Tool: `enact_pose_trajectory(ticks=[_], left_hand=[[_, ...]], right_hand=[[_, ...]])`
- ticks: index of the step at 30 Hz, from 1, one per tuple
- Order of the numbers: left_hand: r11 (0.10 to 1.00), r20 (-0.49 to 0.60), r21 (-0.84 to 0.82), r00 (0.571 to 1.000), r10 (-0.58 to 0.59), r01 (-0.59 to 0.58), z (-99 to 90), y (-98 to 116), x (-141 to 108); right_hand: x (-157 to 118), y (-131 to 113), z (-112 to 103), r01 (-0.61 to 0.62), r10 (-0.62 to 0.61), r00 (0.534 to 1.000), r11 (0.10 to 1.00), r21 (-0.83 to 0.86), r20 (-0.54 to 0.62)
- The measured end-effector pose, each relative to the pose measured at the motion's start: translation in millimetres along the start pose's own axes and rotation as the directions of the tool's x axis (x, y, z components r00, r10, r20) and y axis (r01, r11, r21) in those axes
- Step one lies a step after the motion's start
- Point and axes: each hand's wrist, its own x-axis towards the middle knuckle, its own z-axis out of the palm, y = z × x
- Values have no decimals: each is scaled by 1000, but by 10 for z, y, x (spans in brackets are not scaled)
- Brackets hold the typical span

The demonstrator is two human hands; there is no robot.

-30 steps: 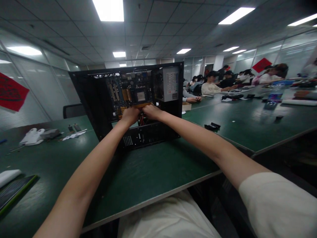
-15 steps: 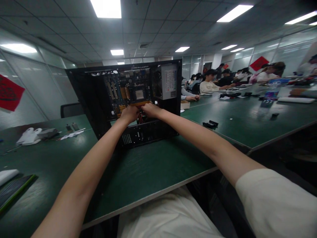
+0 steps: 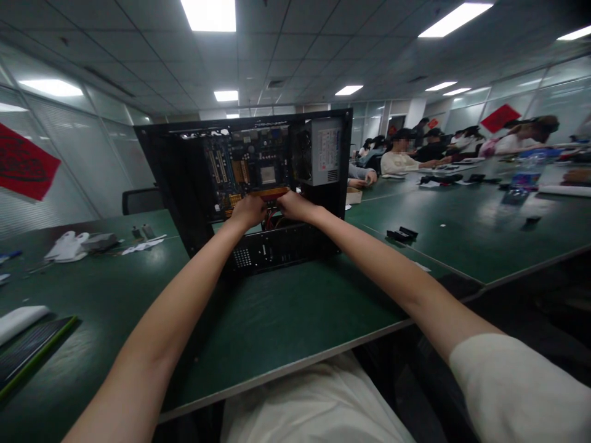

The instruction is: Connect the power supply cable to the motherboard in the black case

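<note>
A black computer case point(image 3: 287, 247) stands on the table with its open side facing me. Inside it are a motherboard point(image 3: 252, 147) and a silver power supply point(image 3: 325, 151) at the upper right. My left hand point(image 3: 250, 211) and my right hand point(image 3: 298, 206) are close together at the motherboard's lower edge, fingers curled closed. An orange-red strip point(image 3: 273, 192) spans between them; whether it is a memory stick or its slots I cannot tell. Red and black cables point(image 3: 274, 220) hang just below. My fingertips are hidden, along with whatever they grip.
The green table point(image 3: 277, 320) carries a white plastic bag point(image 3: 68, 245) and a grey block point(image 3: 99, 242) at left. A green-edged dark object point(image 3: 34, 351) lies near left. Black parts point(image 3: 402, 234) and a plastic bottle point(image 3: 526, 169) are at right. Several people sit farther back.
The whole view has shifted slightly, so the case and both hands appear a little farther right. Both hands stay at the same spot inside the case.
</note>
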Motion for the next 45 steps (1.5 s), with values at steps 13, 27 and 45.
enact_pose_trajectory(ticks=[13, 27, 45], left_hand=[[1000, -1, 6, 1000, 12, -12, 0, -5, 4], [999, -15, 47, 1000, -4, 4, -3, 31, 24], [1000, 10, 10, 1000, 10, -10, -15, 6, -1]], right_hand=[[-1, -25, -56, -37, 37, 999, 999, -3, 2], [9, -47, -24, -50, 50, 998, 999, 1, -31], [-25, -91, -93, -113, 112, 993, 993, -26, -24]])
